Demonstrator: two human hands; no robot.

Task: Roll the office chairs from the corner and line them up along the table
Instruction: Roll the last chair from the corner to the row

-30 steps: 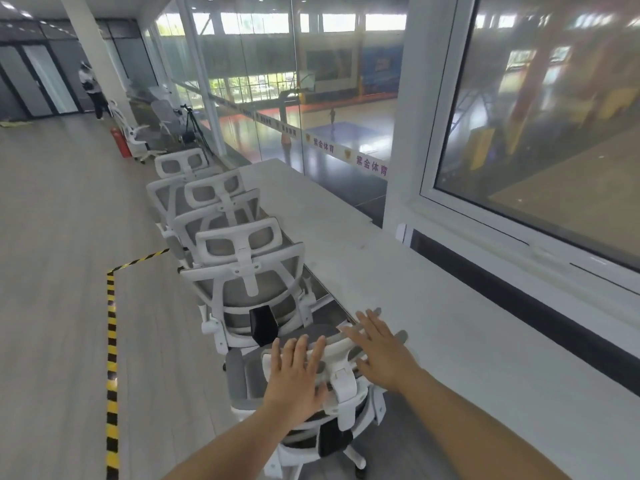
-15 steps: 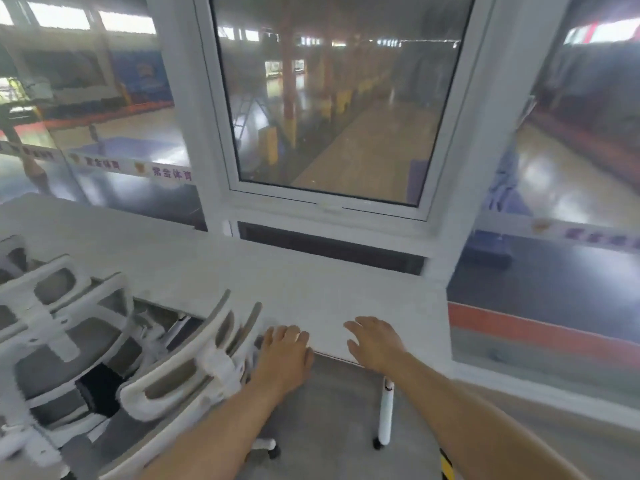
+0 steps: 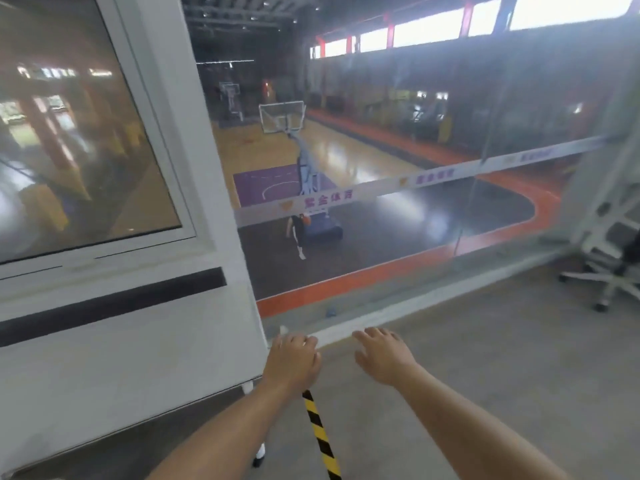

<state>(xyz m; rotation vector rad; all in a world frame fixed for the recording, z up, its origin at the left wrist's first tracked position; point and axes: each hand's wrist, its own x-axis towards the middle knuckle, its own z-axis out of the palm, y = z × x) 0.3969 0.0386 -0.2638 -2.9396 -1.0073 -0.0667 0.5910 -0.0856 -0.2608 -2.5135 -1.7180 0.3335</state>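
The white table [image 3: 104, 386] runs along the wall at the left, and its end corner lies just left of my left hand [image 3: 292, 362]. That hand hangs in the air with loosely curled fingers and holds nothing. My right hand [image 3: 382, 355] reaches forward over the grey floor with its fingers spread and relaxed, also empty. One white office chair [image 3: 609, 251] with a wheeled base stands at the far right by the glass wall, partly cut off by the frame edge. The chairs lined up at the table are out of view.
A floor-to-ceiling glass wall [image 3: 398, 220] stands ahead, with a basketball court below it. A white pillar and a window [image 3: 86, 133] rise above the table. Yellow-black tape [image 3: 320, 434] runs across the grey floor between my arms.
The view has swung right, away from the row of chairs and past the table's end. Both hands came off the chair's headrest and now hang free in the air.
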